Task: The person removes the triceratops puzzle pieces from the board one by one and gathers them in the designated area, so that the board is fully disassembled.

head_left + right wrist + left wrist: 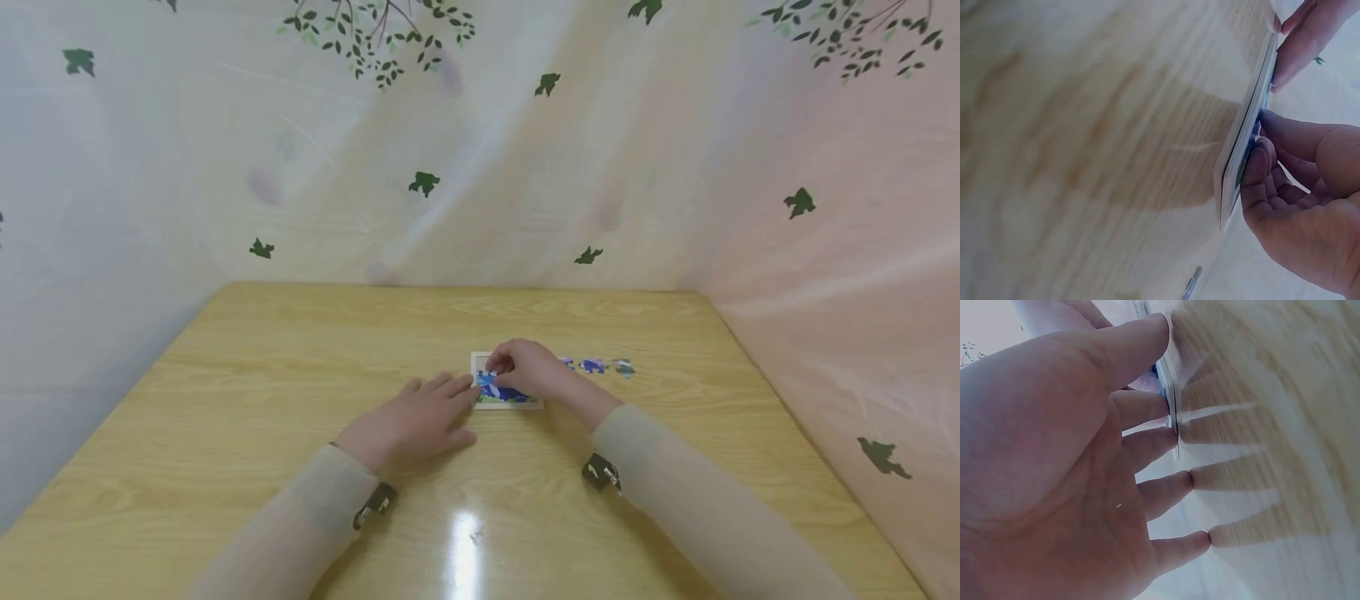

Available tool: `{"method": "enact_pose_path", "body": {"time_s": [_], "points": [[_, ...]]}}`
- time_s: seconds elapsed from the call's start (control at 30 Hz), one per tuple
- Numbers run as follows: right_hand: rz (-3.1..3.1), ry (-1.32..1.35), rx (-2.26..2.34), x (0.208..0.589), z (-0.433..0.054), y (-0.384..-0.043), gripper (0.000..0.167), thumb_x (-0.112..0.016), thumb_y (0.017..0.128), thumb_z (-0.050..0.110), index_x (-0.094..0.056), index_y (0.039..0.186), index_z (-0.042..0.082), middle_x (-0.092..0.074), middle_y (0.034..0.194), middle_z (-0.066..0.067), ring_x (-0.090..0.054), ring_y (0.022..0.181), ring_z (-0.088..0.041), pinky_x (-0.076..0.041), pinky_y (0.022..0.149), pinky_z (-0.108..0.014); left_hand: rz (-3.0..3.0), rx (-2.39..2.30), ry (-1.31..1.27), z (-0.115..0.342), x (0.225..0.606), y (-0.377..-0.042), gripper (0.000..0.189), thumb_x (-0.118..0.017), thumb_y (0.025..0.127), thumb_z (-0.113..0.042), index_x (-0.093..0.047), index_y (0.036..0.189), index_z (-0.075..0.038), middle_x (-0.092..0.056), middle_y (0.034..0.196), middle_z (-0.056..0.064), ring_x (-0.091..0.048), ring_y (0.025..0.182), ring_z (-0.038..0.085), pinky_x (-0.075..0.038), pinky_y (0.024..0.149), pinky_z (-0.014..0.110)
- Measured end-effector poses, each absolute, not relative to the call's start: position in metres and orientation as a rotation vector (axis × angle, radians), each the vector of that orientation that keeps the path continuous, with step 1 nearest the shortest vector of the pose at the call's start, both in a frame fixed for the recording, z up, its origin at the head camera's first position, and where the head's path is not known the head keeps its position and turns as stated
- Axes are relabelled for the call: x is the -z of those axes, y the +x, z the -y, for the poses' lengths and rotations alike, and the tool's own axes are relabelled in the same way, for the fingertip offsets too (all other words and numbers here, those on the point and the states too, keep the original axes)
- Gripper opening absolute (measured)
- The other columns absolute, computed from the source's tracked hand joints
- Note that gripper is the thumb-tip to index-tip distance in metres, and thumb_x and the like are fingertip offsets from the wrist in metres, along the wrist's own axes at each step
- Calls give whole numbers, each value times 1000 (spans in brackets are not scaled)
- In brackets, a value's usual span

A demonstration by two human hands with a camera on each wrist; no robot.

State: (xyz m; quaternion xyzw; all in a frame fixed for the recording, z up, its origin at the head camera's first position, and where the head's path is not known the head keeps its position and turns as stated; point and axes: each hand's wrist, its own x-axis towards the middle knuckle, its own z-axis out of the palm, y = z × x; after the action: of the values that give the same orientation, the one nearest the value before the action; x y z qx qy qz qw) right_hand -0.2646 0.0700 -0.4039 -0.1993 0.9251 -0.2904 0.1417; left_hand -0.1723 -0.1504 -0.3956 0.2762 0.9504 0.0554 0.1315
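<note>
Puzzle frame point(507, 407), white-rimmed, lies flat on wooden table point(300, 350), roughly mid-table, with blue and green assembled pieces point(514, 395) inside, upper part partly covered by the right hand. Right hand point(531, 367) is over the frame, thumb and fingers bent, tips close together at the puzzle surface; cannot tell if a piece sits between them. Left hand point(412, 421) is palm down, fingers extended and spread, index and middle tips touching the frame's left edge, gripping nothing. Loose pieces point(592, 366) sit in a row just right of the frame, nearest one partly hidden behind the right hand. Pale sleeves point(705, 492), dark wrist devices point(600, 472). Leaf-print backdrop point(480, 150) behind table.
</note>
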Motion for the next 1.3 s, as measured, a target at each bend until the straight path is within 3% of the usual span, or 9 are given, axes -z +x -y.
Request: {"method": "enact_pose_path", "body": {"time_s": [0.67, 0.93, 1.3], "points": [[-2646, -580, 808, 401, -70, -265, 18, -79, 104, 10, -77, 121, 10, -72, 106, -1, -66, 100, -18, -59, 98, -39, -2749, -205, 860, 152, 396, -169, 71, -52, 116, -51, -33, 175, -17, -22, 183, 9, -19, 168, 39, -17, 132, 67], [-2676, -595, 809, 398, -68, -265, 17, -81, 101, 8, -68, 111, 10, -68, 105, -4, -65, 100, -20, -59, 96, -37, -2733, -208, 859, 152, 394, -169, 70, -51, 117, -49, -32, 176, -17, -21, 183, 9, -17, 168, 40, -17, 132, 68], [-2595, -595, 1051, 405, -80, -268, 7, -74, 107, 15, -67, 106, 12, -70, 106, -3, -65, 100, -19, -57, 96, -40, -2747, -176, 854, 151, 396, -170, 70, -52, 116, -51, -34, 175, -18, -23, 182, 8, -19, 167, 40, -17, 131, 71]]}}
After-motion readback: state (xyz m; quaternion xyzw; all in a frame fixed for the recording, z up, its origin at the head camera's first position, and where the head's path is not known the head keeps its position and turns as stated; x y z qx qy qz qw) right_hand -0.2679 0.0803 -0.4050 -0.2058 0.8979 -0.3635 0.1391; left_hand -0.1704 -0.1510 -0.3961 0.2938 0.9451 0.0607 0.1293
